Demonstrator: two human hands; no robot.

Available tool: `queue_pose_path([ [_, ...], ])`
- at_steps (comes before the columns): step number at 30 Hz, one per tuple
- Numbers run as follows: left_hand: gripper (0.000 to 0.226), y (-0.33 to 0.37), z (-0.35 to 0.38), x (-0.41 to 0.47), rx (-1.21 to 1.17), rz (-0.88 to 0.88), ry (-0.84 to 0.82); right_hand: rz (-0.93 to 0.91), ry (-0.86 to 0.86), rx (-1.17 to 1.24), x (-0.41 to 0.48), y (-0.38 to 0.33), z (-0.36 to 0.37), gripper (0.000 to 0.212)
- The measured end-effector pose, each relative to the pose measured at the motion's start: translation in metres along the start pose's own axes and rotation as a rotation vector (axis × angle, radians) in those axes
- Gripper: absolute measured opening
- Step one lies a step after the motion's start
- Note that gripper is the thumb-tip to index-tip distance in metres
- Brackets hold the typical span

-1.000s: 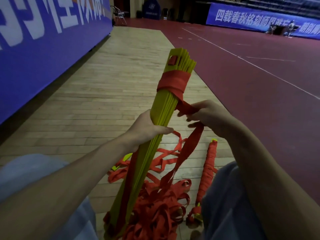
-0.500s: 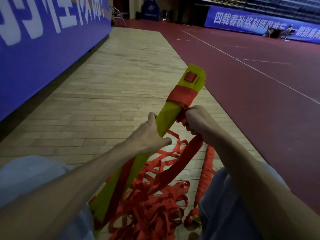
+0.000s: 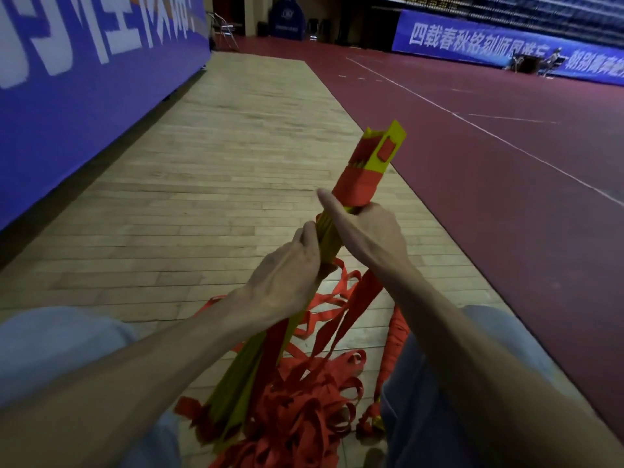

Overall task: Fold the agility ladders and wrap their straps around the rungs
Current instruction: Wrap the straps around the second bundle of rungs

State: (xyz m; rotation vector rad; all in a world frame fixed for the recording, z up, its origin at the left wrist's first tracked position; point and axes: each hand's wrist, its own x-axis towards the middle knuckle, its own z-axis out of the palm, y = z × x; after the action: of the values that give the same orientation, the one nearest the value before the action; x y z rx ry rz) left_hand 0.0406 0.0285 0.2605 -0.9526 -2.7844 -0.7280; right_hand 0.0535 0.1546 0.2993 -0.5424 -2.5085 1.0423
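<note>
- Ladder rungs [image 3: 329,239], stacked in a bundle, are held tilted above the wooden floor [image 3: 202,197], the top end bound by a red wrap [image 3: 358,185].
- They are gripped mid-length by the left hand [image 3: 287,282].
- The strap [image 3: 361,298] is gripped just below the wrap by the right hand [image 3: 368,234], forefinger straight.
- Loose straps [image 3: 304,420] are heaped at the floor's near edge.

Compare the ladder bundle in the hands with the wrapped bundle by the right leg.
The held bundle is lifted, gripped by the left hand and right hand; the floor bundle lies flat. The held bundle is wrapped only near its top, yellow showing; the floor bundle is red all along. Both have red straps.
</note>
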Motion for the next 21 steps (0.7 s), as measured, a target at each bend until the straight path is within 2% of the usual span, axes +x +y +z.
queue_pose_path([
  [2, 0.042, -0.001, -0.004, 0.001, -0.101, 0.030, 0.024, -0.011, 0.082, 0.062, 0.000, -0.004, -0.002, 0.057],
  [4, 0.046, -0.007, -0.009, 0.003, -0.230, 0.065, 0.029, -0.033, 0.103, 0.128, 0.002, -0.006, -0.003, 0.057],
  [8, 0.067, -0.019, -0.014, 0.006, -0.350, 0.164, -0.106, 0.025, 0.075, 0.289, 0.006, -0.004, -0.010, 0.070],
  [11, 0.076, -0.015, -0.007, 0.004, -0.642, 0.092, -0.207, 0.033, 0.080, 0.420, 0.011, -0.004, -0.016, 0.066],
  [14, 0.048, -0.009, -0.015, 0.007, -0.922, -0.061, -0.405, 0.040, 0.067, 0.551, 0.012, -0.004, -0.023, 0.048],
  [16, 0.028, -0.009, -0.023, 0.009, -1.003, -0.119, -0.483, 0.025, 0.008, 0.599, 0.013, -0.003, -0.026, 0.046],
  [18, 0.021, -0.011, -0.025, 0.010, -0.973, -0.153, -0.434, 0.000, -0.101, 0.609, 0.013, -0.004, -0.028, 0.051],
  [21, 0.026, -0.016, -0.018, 0.013, -0.841, -0.199, -0.280, -0.003, -0.244, 0.536, 0.013, -0.003, -0.029, 0.057],
])
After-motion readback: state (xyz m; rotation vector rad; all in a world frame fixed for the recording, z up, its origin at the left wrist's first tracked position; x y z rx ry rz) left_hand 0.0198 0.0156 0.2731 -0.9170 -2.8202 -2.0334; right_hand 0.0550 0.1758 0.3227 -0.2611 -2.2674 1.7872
